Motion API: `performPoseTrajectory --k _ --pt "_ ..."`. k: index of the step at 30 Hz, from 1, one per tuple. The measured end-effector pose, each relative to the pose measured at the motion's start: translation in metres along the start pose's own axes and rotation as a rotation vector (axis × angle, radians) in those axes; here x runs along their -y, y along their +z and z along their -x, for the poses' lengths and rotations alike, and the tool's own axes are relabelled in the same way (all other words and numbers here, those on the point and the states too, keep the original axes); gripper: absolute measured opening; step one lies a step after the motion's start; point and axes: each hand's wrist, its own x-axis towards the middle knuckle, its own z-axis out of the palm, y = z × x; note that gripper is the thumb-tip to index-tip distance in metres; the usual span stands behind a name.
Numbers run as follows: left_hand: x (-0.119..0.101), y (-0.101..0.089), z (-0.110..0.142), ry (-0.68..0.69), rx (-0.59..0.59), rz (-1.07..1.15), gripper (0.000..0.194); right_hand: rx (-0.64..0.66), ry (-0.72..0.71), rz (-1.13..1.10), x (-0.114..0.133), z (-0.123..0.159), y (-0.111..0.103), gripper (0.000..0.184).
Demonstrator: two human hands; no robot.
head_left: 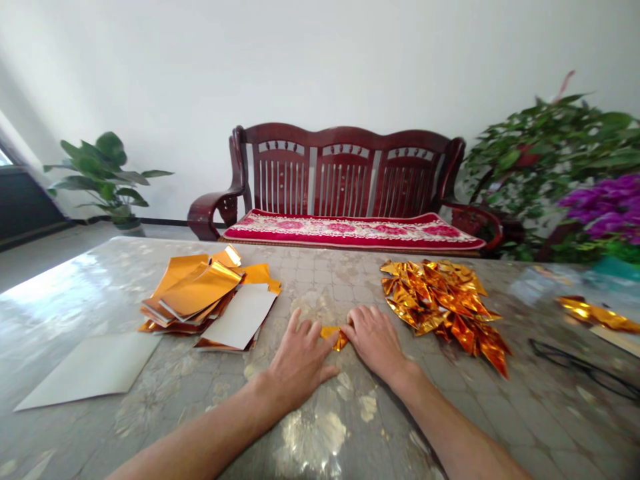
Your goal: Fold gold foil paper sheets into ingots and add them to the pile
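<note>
A small folded piece of gold foil [334, 337] lies on the table between my hands. My left hand [300, 357] and my right hand [375, 340] press in on it from either side, their fingertips holding its ends. To the left sits a loose stack of gold foil sheets [195, 293], with a white-backed sheet [240, 317] lying partly over it. Another white-backed sheet [90, 370] lies further left. Just right of my right hand is a heap of folded gold foil pieces [440, 300].
The marble-patterned table top [320, 427] is glossy and reflects light. Black eyeglasses [580, 367] and a gold foil strip [595, 315] lie at the right. Beyond the far edge stand a dark wooden bench [345, 167] with a red cushion [353, 230] and potted plants [103, 177].
</note>
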Motion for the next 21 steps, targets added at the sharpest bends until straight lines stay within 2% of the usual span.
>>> performPoseTrajectory --k 13,21 --pt "-0.0019 -0.0029 0.0079 0.027 0.009 0.039 0.071 0.037 0.051 -0.123 -0.0024 0.0012 -0.0013 0.015" --pt "-0.0081 -0.0077 0.0094 0.024 0.100 0.006 0.081 0.040 0.013 -0.082 -0.0026 0.0033 -0.0039 0.022"
